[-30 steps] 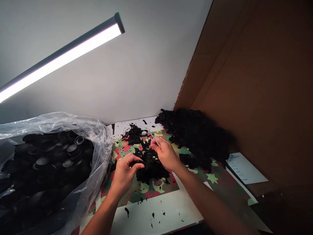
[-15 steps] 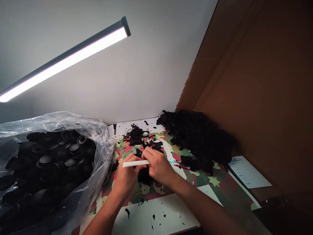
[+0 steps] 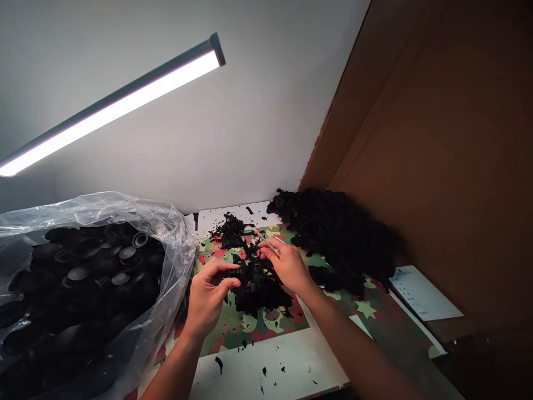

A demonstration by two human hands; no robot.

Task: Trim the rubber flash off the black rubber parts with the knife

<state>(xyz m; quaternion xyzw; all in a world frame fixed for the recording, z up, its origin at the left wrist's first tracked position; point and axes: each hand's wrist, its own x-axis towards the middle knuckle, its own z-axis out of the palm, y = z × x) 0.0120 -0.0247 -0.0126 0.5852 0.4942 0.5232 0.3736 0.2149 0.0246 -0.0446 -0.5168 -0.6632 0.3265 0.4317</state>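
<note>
My left hand (image 3: 208, 294) is closed, with thumb and fingers around a small dark round rubber part (image 3: 236, 273); its outline merges with the black scraps behind it. In my right hand (image 3: 290, 268) is a thin white stick-like tool (image 3: 266, 240), pinched near its lower end and pointing up and to the left, away from the black part. Between and below the hands lies a heap of black rubber scraps (image 3: 262, 294) on the camouflage-patterned sheet (image 3: 250, 322). What the tool's tip looks like is too small to tell.
At left stands a clear plastic bag (image 3: 172, 261) full of ribbed black rubber parts (image 3: 77, 273). A large black pile (image 3: 337, 233) lies at right against a cardboard wall (image 3: 437, 166). A smaller scrap heap (image 3: 231, 229) sits behind. A lamp (image 3: 125, 108) glows above.
My hands have moved apart. The right hand has gone right and farther away, swinging the white tool from level to steeply slanted. The black heap between them now shows.
</note>
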